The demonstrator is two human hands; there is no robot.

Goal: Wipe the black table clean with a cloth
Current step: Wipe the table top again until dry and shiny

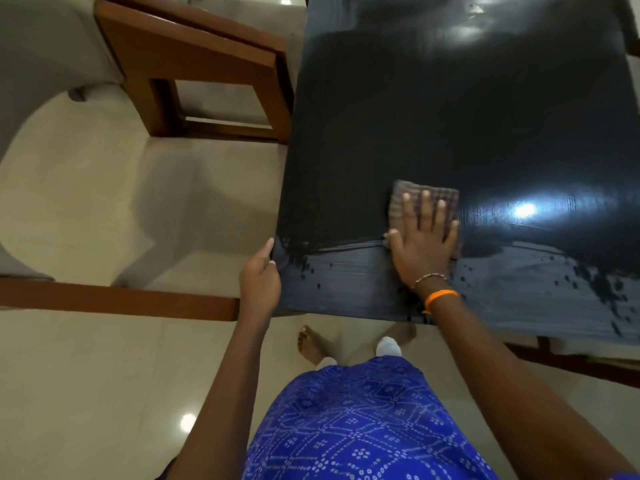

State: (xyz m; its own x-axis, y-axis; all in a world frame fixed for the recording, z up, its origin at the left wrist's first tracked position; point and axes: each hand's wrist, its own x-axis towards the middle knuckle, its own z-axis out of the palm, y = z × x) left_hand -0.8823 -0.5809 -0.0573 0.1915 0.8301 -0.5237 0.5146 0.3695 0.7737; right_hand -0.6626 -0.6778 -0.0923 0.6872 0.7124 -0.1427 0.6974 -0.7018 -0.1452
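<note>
Right hand point(424, 237), fingers spread flat, presses a cloth point(427, 199) onto the black counter point(433, 116) near its front edge. Left hand point(261, 275) grips the counter's left edge at the near corner. Counter's right side runs out of frame; wooden chairs point(194, 64) stand close left.

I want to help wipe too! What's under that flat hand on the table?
A checked cloth lies under the right hand, on the black table. The cloth's middle is covered.
</note>
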